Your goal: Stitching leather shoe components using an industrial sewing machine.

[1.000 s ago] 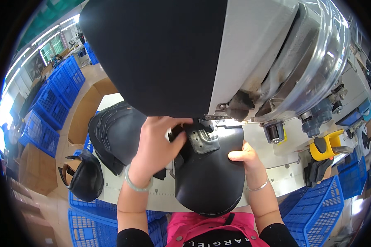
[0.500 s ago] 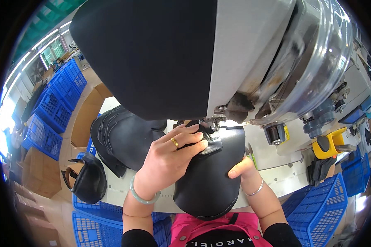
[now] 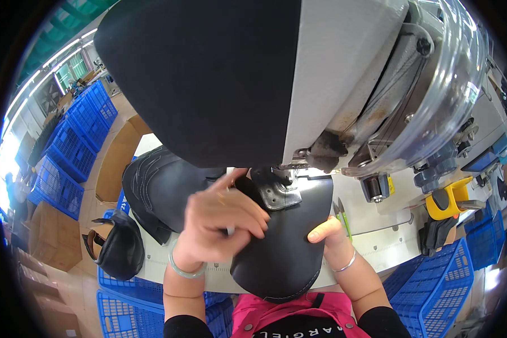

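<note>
A black leather piece point(image 3: 284, 248), with a pale stitched line along its near rounded edge, lies under the presser area of a large sewing machine point(image 3: 355, 62). A smaller glossy black leather part point(image 3: 276, 190) with small holes lies on it beside the presser foot point(image 3: 287, 172). My right hand point(image 3: 329, 234) grips the right edge, thumb on top and fingers hidden beneath. My left hand point(image 3: 222, 219), blurred by motion, hovers over the left side. Its fingers are bent and apart, one reaching toward the machine, and nothing shows in them.
Stacked black leather pieces point(image 3: 172, 180) lie left on the white table point(image 3: 377, 248), near a curved black leather upper point(image 3: 121, 245). Green-handled snips point(image 3: 343, 217) lie right of the work, and a yellow holder point(image 3: 449, 198) stands farther right. Blue crates point(image 3: 434, 287) stand below.
My left hand has come off the small leather part and pulled back toward me and left. The leather piece has shifted slightly left and a lever inside the machine head has moved.
</note>
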Motion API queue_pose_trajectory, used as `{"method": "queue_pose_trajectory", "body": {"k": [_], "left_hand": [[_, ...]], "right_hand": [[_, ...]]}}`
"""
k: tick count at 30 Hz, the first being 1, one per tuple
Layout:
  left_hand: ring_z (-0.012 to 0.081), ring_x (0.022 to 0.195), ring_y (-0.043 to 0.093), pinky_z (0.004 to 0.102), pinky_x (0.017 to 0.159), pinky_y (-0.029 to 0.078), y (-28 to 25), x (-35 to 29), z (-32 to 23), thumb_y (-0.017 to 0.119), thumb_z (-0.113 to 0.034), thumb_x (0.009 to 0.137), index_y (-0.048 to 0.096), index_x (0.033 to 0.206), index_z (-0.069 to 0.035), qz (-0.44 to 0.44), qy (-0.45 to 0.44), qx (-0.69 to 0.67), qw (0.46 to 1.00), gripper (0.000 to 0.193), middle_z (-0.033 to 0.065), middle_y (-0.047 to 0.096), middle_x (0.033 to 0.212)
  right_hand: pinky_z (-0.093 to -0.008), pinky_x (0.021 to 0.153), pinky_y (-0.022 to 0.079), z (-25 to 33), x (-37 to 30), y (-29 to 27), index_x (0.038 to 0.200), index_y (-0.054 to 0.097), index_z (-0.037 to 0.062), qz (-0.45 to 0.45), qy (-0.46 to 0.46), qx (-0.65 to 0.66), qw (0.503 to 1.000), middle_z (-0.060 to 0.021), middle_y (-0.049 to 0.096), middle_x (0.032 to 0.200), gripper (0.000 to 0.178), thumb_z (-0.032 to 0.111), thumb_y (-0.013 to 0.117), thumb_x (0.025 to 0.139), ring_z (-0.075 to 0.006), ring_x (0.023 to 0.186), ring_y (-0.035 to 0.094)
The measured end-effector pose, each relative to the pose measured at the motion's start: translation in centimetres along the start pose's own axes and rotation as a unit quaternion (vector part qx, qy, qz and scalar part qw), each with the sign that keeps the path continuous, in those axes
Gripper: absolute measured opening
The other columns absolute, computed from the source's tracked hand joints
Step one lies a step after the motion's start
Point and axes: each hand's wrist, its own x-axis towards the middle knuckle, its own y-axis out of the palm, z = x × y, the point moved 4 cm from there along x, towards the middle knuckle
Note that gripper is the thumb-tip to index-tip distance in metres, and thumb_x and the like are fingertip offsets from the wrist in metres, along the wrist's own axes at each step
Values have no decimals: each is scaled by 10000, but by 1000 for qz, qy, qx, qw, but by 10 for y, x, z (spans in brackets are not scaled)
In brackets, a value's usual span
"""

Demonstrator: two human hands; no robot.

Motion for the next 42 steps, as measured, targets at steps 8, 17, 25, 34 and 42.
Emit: {"method": "queue_pose_trajectory", "body": {"k": [8,17,25,34,42], "left_hand": [[115,821,607,312,715,501,-8,2,75,647,58,796,649,1012,39,-124,-333,-137,925,217,99,660,930],[268,899,641,340,814,494,-10,11,29,703,12,734,694,959,20,-100,-191,260,941,226,134,687,966],[263,904,648,353,803,517,17,8,-2,654,84,624,732,864,-42,-60,-6,265,962,282,69,693,940],[204,787,671,452,932,486,31,1,-27,741,-58,635,688,748,-92,51,38,216,974,129,35,675,792],[300,904,673,415,839,540,18,2,-22,659,60,635,703,864,-51,4,30,318,948,259,81,669,958]], "right_hand": [[-387,866,542,-6,0,-11,1161,588,-112,-5,16,29,999,-223,668,1086,552,11,633,624,-316,955,678],[-403,800,577,-9,-4,-5,1143,590,-105,8,44,44,998,-221,672,1058,450,-11,630,704,-317,896,696],[-398,792,585,-6,-3,4,1192,551,-98,-6,32,54,998,-221,663,1066,507,3,640,704,-314,887,699],[-387,930,517,-4,-2,4,1255,519,-85,-5,38,38,999,-209,643,1144,657,85,646,633,-307,1049,643],[-384,925,518,-2,-4,3,1269,511,-90,19,40,-3,999,-214,633,1158,655,94,661,658,-305,1048,643]]}}
